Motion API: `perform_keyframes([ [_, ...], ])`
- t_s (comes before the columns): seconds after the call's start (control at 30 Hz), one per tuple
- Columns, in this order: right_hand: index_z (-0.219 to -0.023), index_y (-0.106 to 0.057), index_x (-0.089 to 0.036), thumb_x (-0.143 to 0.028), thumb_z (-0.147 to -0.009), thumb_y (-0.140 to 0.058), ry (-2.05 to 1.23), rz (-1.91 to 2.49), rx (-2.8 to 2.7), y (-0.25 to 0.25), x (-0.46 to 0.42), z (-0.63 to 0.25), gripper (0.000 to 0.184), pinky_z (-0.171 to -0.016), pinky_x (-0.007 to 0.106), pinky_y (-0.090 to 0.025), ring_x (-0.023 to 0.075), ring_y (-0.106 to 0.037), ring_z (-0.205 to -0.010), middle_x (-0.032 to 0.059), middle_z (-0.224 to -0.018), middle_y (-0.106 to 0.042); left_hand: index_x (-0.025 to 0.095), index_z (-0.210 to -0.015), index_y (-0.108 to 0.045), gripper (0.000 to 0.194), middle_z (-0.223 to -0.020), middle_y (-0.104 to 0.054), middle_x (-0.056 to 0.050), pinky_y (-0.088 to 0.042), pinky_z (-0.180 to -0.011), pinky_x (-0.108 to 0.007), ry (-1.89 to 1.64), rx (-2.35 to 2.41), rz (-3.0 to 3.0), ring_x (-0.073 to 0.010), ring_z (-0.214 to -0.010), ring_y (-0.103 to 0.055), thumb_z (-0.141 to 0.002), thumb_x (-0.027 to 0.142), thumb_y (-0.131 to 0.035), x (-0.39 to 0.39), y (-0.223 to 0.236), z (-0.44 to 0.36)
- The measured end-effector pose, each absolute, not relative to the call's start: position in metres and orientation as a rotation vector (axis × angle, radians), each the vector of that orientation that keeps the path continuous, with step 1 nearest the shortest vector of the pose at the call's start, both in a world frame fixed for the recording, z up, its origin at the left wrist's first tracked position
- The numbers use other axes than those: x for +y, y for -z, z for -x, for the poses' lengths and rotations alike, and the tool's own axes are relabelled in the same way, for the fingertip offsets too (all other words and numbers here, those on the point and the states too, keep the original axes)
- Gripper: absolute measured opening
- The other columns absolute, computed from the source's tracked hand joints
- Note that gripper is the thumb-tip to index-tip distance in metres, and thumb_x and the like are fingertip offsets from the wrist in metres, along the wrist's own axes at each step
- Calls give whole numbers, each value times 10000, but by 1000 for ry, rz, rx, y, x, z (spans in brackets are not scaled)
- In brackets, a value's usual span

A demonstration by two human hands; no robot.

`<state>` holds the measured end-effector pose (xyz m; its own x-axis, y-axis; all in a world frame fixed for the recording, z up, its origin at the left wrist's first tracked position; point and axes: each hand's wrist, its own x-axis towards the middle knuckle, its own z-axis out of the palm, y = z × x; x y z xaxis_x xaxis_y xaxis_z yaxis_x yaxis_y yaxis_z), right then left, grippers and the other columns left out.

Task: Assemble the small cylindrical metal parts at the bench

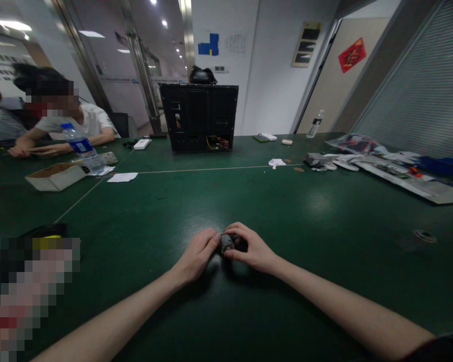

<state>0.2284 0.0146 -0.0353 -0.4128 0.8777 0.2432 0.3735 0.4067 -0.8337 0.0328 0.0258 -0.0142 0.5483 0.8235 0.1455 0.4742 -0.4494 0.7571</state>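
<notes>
A small metal cylinder [226,243] is held between the two hands, just above the green table [309,201], near its near edge and about midway along it, with something dark, too shaded to name, tucked beside it under the right hand [249,247]. The fingertips of the left hand [198,254] press against the cylinder's left side while the right hand's fingers curl over its top, so both hands are closed on it. Toward the far left corner, an open cardboard box [55,177] and a water bottle [82,148] sit near a loose sheet of paper [122,177], and a person in a white T-shirt [92,120] leans forearms on the table. A black computer case [198,118] stands upright at the far edge, and a spread of papers and plastic wrapping [400,163] lies along the right edge
</notes>
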Motion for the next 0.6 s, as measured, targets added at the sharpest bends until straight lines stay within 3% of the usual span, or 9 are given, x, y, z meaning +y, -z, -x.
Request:
perform_keyframes([
  [0.3,-1161,-461,-204,-237,-661,-739,-763,1017,-2002,34,6,-224,573,-794,312,-476,187,-540,-971,62,-1113,-546,167,-864,-550,359,-848,-569,-43,-420,-757,-311,-663,988,-2089,-197,-817,-518,-944,402,-291,26,14,-31],
  [0.47,-1168,-425,-216,-120,-697,-646,-690,978,-2060,38,4,-223,529,-843,325,-455,178,-539,-974,56,-1108,-538,169,-962,-541,237,-940,-585,-53,-427,-796,-329,-670,996,-2144,-212,-880,-537,-857,381,-525,24,14,-31],
  [0.6,-1167,-412,-222,-129,-700,-654,-650,941,-2107,38,4,-223,534,-873,339,-447,194,-523,-1031,69,-1146,-507,172,-934,-540,216,-929,-579,-45,-433,-775,-320,-665,1032,-2168,-210,-873,-539,-787,299,-636,23,13,-33],
])
